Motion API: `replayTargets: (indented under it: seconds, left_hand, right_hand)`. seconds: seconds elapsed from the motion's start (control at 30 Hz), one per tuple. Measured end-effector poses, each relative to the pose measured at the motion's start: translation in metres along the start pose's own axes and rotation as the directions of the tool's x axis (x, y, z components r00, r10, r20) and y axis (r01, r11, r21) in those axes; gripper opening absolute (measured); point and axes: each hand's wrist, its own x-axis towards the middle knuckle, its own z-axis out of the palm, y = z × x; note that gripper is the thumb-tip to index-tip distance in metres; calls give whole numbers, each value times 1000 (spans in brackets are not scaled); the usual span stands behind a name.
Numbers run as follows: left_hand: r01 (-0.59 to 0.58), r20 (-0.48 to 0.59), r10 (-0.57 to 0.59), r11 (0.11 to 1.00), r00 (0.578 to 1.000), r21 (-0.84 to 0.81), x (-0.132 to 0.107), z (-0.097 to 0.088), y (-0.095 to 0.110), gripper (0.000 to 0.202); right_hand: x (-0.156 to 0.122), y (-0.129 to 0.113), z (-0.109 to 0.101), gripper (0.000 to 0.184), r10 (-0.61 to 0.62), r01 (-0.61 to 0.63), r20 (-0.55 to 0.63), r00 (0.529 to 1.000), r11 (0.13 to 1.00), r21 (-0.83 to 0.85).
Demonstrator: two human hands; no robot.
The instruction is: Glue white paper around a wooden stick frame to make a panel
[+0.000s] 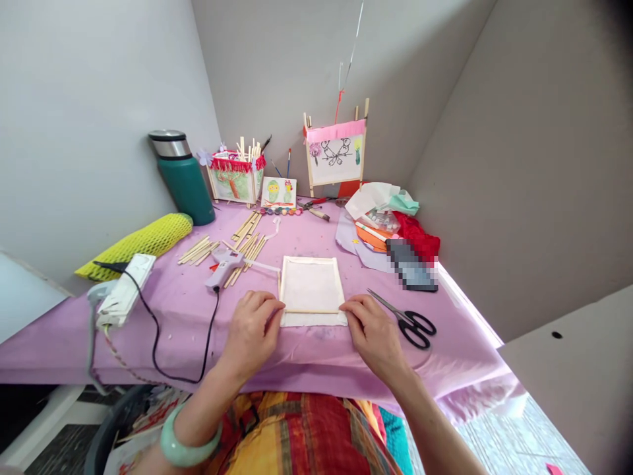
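A white cloth panel in a thin wooden frame lies flat on the lilac tablecloth. Along its near edge rests a wooden stick. My left hand grips the stick's left end, and my right hand holds its right end. A hot glue gun lies just beyond my left hand, on a scatter of loose wooden sticks. Black-handled scissors lie to the right of my right hand, their blades pointing away from me.
A green steel flask, a yellow foam net sleeve and a white power strip stand left. Two decorated stick-framed pictures stand at the back. A blurred phone and a heap of craft materials lie right.
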Motion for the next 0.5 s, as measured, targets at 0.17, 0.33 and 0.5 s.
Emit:
replayTargets:
  seconds: [0.17,0.33,0.5]
  left_hand:
    - [-59,-4,59,998,998,-22,-2,4,-8,12]
    - [-86,10,86,996,996,-19,-3,4,-10,13]
    - [-105,31,108,991,994,-84,-8,-4,-11,21]
  right_hand:
    - [0,-1,2,21,-17,17,4,1000,996,-82]
    - [0,1,0,23,-50,50,25,998,998,-27]
    - [-5,5,-8,29,1,8,-54,999,985,169]
